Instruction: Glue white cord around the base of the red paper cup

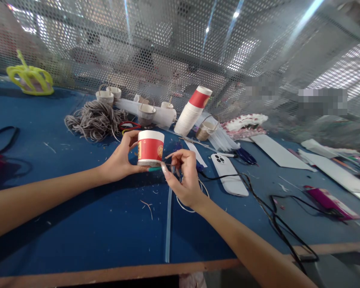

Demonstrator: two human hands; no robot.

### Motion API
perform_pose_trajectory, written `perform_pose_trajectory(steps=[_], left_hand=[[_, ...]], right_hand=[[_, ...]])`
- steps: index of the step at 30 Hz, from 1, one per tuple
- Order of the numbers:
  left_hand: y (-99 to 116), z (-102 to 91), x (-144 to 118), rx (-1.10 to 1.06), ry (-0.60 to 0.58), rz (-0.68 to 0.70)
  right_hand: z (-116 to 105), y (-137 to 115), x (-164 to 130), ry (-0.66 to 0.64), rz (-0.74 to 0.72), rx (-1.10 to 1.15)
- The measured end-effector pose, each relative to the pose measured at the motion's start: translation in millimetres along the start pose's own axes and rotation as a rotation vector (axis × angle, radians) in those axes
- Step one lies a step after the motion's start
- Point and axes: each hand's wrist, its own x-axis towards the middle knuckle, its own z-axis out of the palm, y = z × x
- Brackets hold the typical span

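My left hand (120,160) is closed around a red and white paper cup (151,146), held in the air above the table. Grey cord (144,163) runs along the cup's lower edge. Close to that edge, at the cup's right side, my right hand (184,174) is pinched on what looks like the thin cord's end; its fingers partly hide it. Something teal shows under the cup by my left fingertips. A clear glue stick (168,236) lies below my hands, and a loop of pale cord (208,190) rests behind my right wrist.
A leaning stack of paper cups (187,118), a heap of grey cord (93,120) and small cord-handled cups (146,114) stand at the back. To the right lie a white phone (228,176), black cables (258,196) and white boards (280,152). A yellow basket (31,78) sits far left.
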Motion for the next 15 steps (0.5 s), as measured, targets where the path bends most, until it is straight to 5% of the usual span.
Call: perform_pose_trajectory(steps=[10, 15], left_hand=[[6.3, 1.1, 0.1, -0.049, -0.025, -0.035], [5.2, 0.5, 0.2, -0.067, -0.035, -0.05]], right_hand=[[-0.2, 2.8, 1.9, 0.011, -0.203, -0.142], [-2.7, 1.4, 1.3, -0.015, -0.192, -0.127]])
